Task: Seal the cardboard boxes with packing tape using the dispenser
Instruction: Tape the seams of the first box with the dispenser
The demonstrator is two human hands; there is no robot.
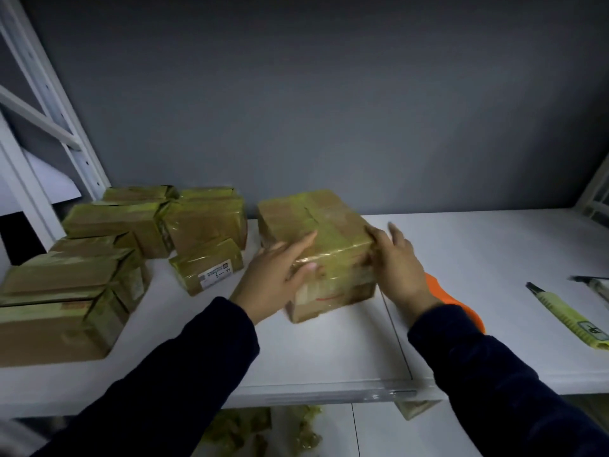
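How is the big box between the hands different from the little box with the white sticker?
The big box is larger than the small box. The left hand and right hand touch the big box; nothing touches the small box. The small box shows a bright white sticker; the big box's front shows only a faint pale patch. Both are brown cardboard wrapped in yellowish tape, on the white table.
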